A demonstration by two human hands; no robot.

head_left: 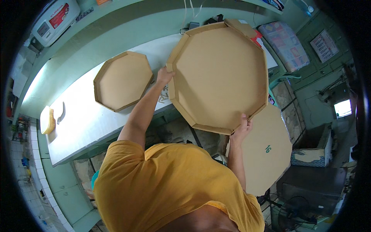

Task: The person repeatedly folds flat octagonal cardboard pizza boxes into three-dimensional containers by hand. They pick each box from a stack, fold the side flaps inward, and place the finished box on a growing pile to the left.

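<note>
The big cardboard tray point(218, 77) is hiding some fingers of the left hand point(165, 75) and of the right hand point(241, 129). It is also covering part of the flat cardboard point(259, 166) below and most of a red thing point(256, 38) behind. Little brown bits point(164, 96) are peeking out by the left arm point(141, 110), looking too small to name. The yellow shirt point(170, 178) is hiding most of a blue-green thing point(94, 178), and the bottom edge is cutting off the shirt. The top edge is cutting off a white box point(56, 23). The writing on the wall paper point(324, 45) is looking too tiny to read.
</note>
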